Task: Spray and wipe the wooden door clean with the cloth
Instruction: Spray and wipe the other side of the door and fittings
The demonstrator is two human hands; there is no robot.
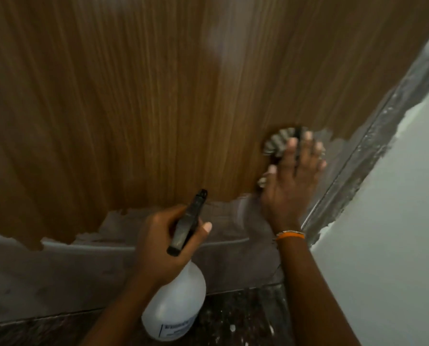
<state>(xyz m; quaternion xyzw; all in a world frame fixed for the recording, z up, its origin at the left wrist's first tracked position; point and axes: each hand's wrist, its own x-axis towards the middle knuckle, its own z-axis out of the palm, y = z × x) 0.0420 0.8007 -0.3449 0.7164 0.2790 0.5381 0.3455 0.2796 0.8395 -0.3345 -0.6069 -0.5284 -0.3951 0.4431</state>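
Observation:
The wooden door (146, 96) fills most of the view, brown with vertical grain; its veneer is torn away along the bottom and lower right, baring grey board. My right hand (290, 178) lies flat with straight fingers against the door's lower right part, pressing a striped grey cloth (277, 143) onto it. Only the cloth's upper left part shows past my fingers. My left hand (166, 240) grips the neck of a white spray bottle (176, 303), whose black nozzle (194, 211) points up toward the door.
A grey door frame (373, 146) runs diagonally at the right, with a pale wall (395, 221) beyond it. A dark speckled floor (233, 318) lies below the door. An orange band sits on my right wrist.

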